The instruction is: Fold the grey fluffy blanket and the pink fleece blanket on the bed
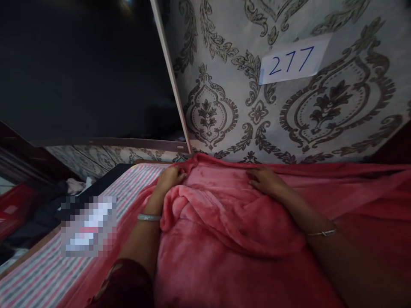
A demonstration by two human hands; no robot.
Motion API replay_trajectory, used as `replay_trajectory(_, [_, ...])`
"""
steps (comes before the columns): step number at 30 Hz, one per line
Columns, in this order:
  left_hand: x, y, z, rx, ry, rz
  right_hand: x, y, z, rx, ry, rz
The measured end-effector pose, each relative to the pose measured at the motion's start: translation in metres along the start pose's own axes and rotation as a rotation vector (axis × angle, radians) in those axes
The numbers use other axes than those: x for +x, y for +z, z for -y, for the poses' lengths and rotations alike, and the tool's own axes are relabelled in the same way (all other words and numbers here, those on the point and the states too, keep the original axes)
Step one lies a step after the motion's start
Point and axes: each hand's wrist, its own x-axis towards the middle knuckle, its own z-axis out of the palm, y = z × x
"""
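A plush pink-red blanket (pixel 205 261) spreads in front of me, bunched in thick folds around the middle. My left hand (pixel 169 177) is at its far left corner, near the wall, with the fingers curled on the blanket's edge. Farther right, my right hand (pixel 266 180) rests on the blanket close to its far edge. Its thumb and fingers are apart and point left, lying on the fabric. Part of the loose fold lies between my two forearms.
A striped sheet (pixel 141 176) shows along the left side, with a blurred-out item (pixel 88 226) on it. A large dark screen (pixel 86 77) stands at the upper left. Patterned wallpaper (pixel 212 109) rises behind the blanket, bearing a paper labelled 277 (pixel 295 60).
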Motion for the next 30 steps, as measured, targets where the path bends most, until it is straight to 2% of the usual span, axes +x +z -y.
replay_trajectory(3, [0.008, 0.009, 0.007, -0.185, -0.027, -0.044, 0.000, 0.000, 0.001, -0.005, 0.002, 0.016])
replay_trajectory(5, [0.012, 0.016, 0.012, -0.325, 0.024, -0.064, 0.000, -0.001, 0.001, -0.005, 0.003, 0.018])
replay_trajectory(7, [0.012, 0.018, 0.016, -0.377, 0.087, -0.115, 0.001, -0.001, 0.001, -0.004, 0.008, 0.024])
replay_trajectory(8, [0.012, 0.018, 0.019, -0.340, 0.071, -0.165, 0.001, -0.001, 0.001, -0.005, 0.016, 0.031])
replay_trajectory(12, [0.006, 0.010, 0.025, 0.018, -0.155, -0.406, 0.001, 0.000, 0.002, -0.001, 0.034, 0.059])
replay_trajectory(14, [0.006, 0.010, 0.025, 0.063, -0.076, -0.340, 0.001, -0.001, 0.004, -0.003, 0.048, 0.064])
replay_trajectory(16, [0.009, 0.015, 0.025, 0.045, 0.094, -0.141, 0.000, -0.002, 0.005, -0.011, 0.068, 0.067])
replay_trajectory(18, [0.013, 0.023, 0.026, 0.049, 0.167, 0.044, -0.002, -0.004, 0.006, -0.007, 0.073, 0.075])
replay_trajectory(20, [0.016, 0.030, 0.030, 0.089, 0.072, 0.127, -0.003, -0.004, 0.006, 0.005, 0.093, 0.096])
replay_trajectory(24, [0.017, 0.031, 0.049, 0.146, -0.216, 0.098, -0.004, -0.006, -0.004, -0.018, 0.286, 0.134])
replay_trajectory(27, [0.014, 0.024, 0.059, 0.146, -0.288, 0.087, -0.005, -0.009, -0.015, -0.018, 0.408, 0.153])
replay_trajectory(30, [0.012, 0.021, 0.061, 0.145, -0.273, 0.074, -0.005, -0.013, -0.021, -0.004, 0.438, 0.193])
